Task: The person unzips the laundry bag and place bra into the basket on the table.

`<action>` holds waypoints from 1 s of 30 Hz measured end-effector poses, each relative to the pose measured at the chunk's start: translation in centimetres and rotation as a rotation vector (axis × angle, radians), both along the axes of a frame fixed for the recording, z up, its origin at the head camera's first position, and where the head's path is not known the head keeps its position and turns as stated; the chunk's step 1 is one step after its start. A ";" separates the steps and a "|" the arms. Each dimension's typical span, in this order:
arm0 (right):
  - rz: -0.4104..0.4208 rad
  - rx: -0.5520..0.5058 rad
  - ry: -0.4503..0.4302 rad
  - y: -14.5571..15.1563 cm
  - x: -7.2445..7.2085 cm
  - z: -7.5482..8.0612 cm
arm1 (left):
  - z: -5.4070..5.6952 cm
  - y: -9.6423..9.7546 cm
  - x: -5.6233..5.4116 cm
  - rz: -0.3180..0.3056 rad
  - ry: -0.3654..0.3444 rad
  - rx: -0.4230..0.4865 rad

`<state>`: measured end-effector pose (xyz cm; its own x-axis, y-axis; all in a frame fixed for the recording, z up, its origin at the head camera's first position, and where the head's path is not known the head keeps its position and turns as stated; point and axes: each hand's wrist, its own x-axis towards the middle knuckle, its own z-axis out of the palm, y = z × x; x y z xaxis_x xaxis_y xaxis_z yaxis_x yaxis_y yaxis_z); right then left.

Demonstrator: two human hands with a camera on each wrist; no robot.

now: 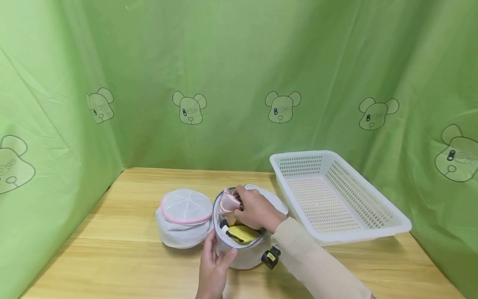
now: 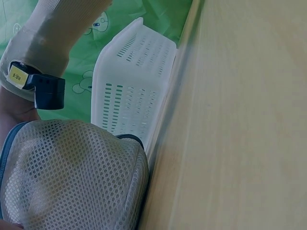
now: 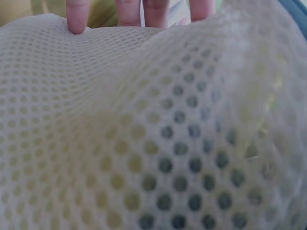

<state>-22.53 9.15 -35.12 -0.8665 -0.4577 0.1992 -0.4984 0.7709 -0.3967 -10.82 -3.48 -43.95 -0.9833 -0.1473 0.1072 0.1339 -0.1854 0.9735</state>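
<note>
A round white mesh laundry bag (image 1: 244, 259) with a grey-blue rim stands unzipped on the table, its lid (image 1: 274, 197) folded back. My right hand (image 1: 257, 209) reaches into its mouth and pinches a pink satin cloth (image 1: 228, 203). Beneath that hand, a yellow-and-black fabric item (image 1: 242, 233) lies inside the bag. My left hand (image 1: 214, 265) holds the bag's near left side, thumb in front. Mesh (image 2: 72, 177) fills the lower left of the left wrist view. In the right wrist view, fingertips (image 3: 156, 12) touch the mesh.
A second white mesh bag (image 1: 183, 236) with a pink zip stands closed to the left. A white perforated plastic basket (image 1: 373, 236) sits at the right. Green curtains (image 1: 231, 141) surround the wooden table (image 1: 123, 253). A black wrist camera (image 1: 270, 257) hangs below the right sleeve.
</note>
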 end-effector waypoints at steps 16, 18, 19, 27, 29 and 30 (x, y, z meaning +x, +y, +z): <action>-0.023 -0.009 -0.010 0.2 0.3 1.3 | -0.1 0.1 0.1 0.021 0.015 0.012; -0.029 -0.014 -0.008 0.3 0.3 1.5 | -0.1 0.1 0.1 0.024 0.019 0.009; -0.033 -0.015 -0.011 0.3 0.3 1.6 | -0.2 0.1 0.0 0.026 0.018 0.008; -0.038 -0.021 -0.025 0.3 0.4 2.3 | -0.1 0.1 0.0 0.022 0.029 0.001; -0.037 -0.016 -0.014 0.3 0.5 2.4 | -0.1 0.1 0.0 0.020 0.030 0.001; -0.037 -0.015 -0.011 0.3 0.5 2.4 | -0.1 0.1 0.0 0.019 0.029 0.000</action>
<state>-22.07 9.46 -32.69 -0.8851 -0.4221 0.1960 -0.4649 0.7826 -0.4139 -10.77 -3.40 -44.06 -0.9769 -0.1655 0.1354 0.1653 -0.1826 0.9692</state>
